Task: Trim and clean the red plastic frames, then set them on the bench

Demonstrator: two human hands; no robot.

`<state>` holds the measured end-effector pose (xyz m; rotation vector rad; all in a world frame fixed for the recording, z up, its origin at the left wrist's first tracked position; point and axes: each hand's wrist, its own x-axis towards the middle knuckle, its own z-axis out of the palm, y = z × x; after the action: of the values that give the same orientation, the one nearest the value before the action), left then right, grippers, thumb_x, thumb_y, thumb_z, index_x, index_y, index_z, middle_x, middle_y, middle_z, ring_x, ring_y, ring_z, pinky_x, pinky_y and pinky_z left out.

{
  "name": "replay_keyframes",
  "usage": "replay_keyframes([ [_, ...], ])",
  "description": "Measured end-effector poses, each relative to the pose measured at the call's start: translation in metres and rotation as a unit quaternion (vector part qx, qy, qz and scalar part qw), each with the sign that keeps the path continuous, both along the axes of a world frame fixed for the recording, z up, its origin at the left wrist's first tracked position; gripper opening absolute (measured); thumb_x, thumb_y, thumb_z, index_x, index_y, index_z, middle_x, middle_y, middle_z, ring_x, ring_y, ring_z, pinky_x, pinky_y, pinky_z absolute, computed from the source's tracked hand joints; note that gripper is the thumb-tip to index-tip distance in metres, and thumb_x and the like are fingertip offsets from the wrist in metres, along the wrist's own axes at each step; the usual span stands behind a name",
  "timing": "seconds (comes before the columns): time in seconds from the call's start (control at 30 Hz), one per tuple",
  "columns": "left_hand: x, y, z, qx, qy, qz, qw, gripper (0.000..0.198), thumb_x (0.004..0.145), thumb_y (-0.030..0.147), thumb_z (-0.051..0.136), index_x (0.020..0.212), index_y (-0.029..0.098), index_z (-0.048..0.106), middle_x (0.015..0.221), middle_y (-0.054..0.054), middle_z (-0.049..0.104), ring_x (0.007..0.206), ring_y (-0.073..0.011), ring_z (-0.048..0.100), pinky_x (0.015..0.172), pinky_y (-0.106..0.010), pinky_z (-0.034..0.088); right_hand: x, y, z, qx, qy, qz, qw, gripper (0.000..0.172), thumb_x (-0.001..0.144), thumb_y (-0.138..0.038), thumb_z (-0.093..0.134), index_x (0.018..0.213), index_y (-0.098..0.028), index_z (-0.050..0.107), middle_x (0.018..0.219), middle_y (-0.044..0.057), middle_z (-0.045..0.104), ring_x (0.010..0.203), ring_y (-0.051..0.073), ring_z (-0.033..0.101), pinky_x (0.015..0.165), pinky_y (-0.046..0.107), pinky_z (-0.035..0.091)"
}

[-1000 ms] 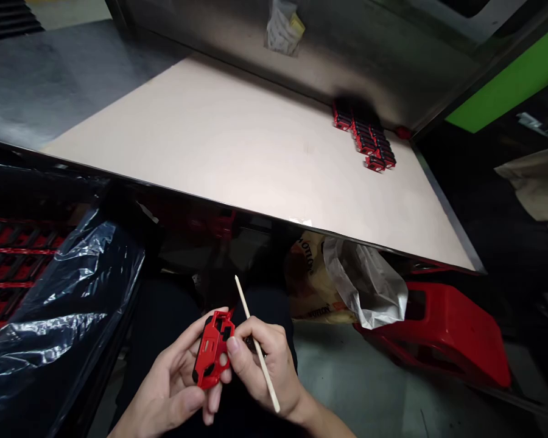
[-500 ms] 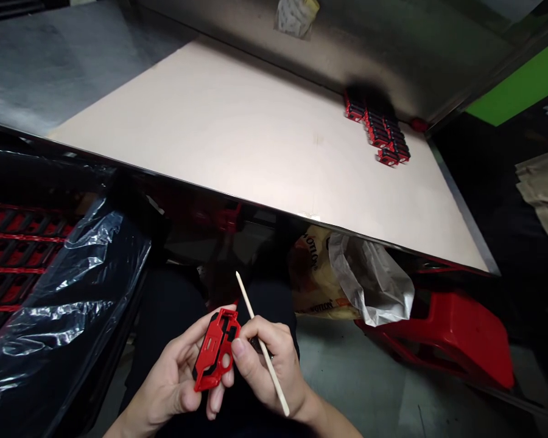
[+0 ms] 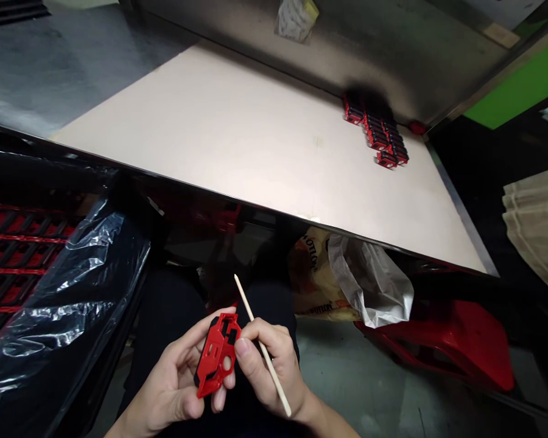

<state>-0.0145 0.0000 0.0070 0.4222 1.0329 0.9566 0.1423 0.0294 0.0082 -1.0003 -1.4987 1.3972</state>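
My left hand (image 3: 173,380) holds a red and black plastic part (image 3: 214,357), with the thumb at its lower end and the fingers behind it. The part is tilted, and a round hole and slots show in its face. In my right hand (image 3: 276,368) lies a thin pale wooden stick (image 3: 274,377), its pointed end up and away from me. The right thumb and forefinger touch the right edge of the part. What else may sit between those fingertips is hidden.
Several similar red and black parts (image 3: 378,132) stand in rows at the worktable's (image 3: 256,140) back right. On the left, black plastic sheeting (image 3: 86,267) borders stacked red and black parts (image 3: 18,243). Below the table edge are an open bag (image 3: 369,280) and a red stool (image 3: 466,340).
The red and black part has turned slightly in my left hand, showing more of its black left side. Both hands stay nearly in place, and the stick has barely moved.
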Motion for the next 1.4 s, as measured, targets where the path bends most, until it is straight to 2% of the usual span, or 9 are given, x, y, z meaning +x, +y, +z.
replay_keyframes([
  [0.17,0.002,0.002,0.005,0.024,-0.002,0.02,1.0,0.085,0.044,0.063,0.097,0.118,0.027,0.08,0.057,-0.005,0.071,0.043,-0.0152,0.06,0.048,-0.025,0.047,0.001,-0.001,-0.001,0.001,-0.013,-0.005,1.0,0.036,0.101,-0.047,0.046,0.075,-0.023,0.05,0.05,-0.004,0.051,0.042,0.009,0.042,0.044,0.022,0.039],
  [0.27,0.002,0.002,0.006,0.028,-0.003,0.027,0.999,0.082,0.045,0.064,0.097,0.117,0.029,0.08,0.057,-0.004,0.07,0.043,-0.0145,0.059,0.047,-0.024,0.046,0.004,-0.002,-0.004,0.002,-0.021,-0.014,1.0,0.033,0.101,-0.044,0.048,0.078,-0.021,0.054,0.054,-0.005,0.048,0.042,0.008,0.04,0.043,0.021,0.035],
  [0.4,0.0,0.001,0.002,0.024,-0.026,0.019,0.999,0.082,0.047,0.062,0.097,0.119,0.027,0.079,0.057,-0.005,0.07,0.043,-0.0143,0.058,0.045,-0.023,0.043,0.005,-0.003,-0.007,0.003,-0.018,-0.014,1.0,0.029,0.101,-0.038,0.049,0.081,-0.019,0.058,0.056,-0.005,0.047,0.044,0.007,0.042,0.043,0.019,0.033],
  [0.6,-0.004,-0.001,-0.007,0.028,-0.057,0.011,0.998,0.081,0.053,0.063,0.094,0.122,0.024,0.078,0.058,-0.005,0.069,0.043,-0.013,0.055,0.045,-0.023,0.041,0.003,-0.002,-0.005,0.014,-0.017,-0.012,1.0,0.028,0.1,-0.036,0.05,0.079,-0.019,0.057,0.053,-0.007,0.041,0.042,0.006,0.036,0.043,0.02,0.031],
  [0.93,-0.009,-0.004,-0.016,0.06,-0.093,-0.026,0.994,0.086,0.063,0.063,0.09,0.137,0.025,0.068,0.066,-0.003,0.071,0.051,-0.0127,0.057,0.051,-0.023,0.044,0.003,0.0,-0.004,0.014,0.017,-0.014,1.0,0.018,0.096,-0.022,0.054,0.08,-0.018,0.059,0.056,-0.007,0.044,0.045,0.005,0.038,0.046,0.017,0.031],
  [1.2,-0.012,-0.002,-0.016,0.084,-0.127,-0.043,0.987,0.073,0.074,0.056,0.086,0.14,0.032,0.065,0.073,-0.002,0.074,0.056,-0.013,0.059,0.054,-0.024,0.046,0.003,0.0,-0.007,0.0,0.023,-0.012,1.0,0.018,0.097,-0.021,0.054,0.08,-0.018,0.058,0.055,-0.007,0.046,0.045,0.005,0.041,0.048,0.017,0.034],
  [1.4,-0.012,0.0,-0.014,0.085,-0.128,-0.048,0.987,0.07,0.077,0.054,0.084,0.14,0.032,0.064,0.076,-0.003,0.075,0.06,-0.0144,0.06,0.058,-0.026,0.048,0.003,0.002,-0.008,-0.005,0.024,-0.012,1.0,0.019,0.098,-0.022,0.053,0.08,-0.018,0.057,0.055,-0.007,0.046,0.045,0.005,0.04,0.047,0.018,0.033],
])
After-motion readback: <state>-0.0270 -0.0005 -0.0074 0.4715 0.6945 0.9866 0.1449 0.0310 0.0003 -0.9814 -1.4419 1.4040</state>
